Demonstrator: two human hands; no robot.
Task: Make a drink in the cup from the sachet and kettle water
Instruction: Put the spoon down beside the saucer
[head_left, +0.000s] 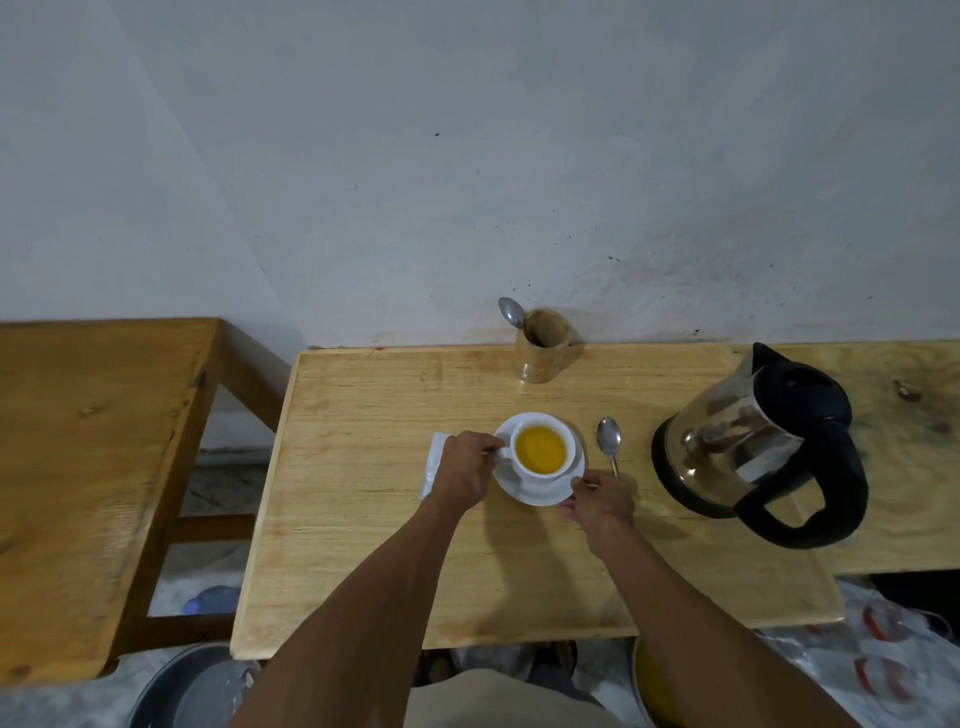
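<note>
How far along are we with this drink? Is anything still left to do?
Mostly done: the cup holds yellow liquid, the kettle is back on the table, a spoon lies beside the saucer, and the sachet lies flat. In hand: the left hand is at the cup's handle, the right hand at the saucer's rim. Probably only serving remains.

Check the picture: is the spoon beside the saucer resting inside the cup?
No, the spoon lies on the table, right of the cup.

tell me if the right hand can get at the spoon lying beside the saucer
Probably yes: the spoon lies on bare table just beyond the right hand, which pinches the saucer rim; nothing lies between.
</note>
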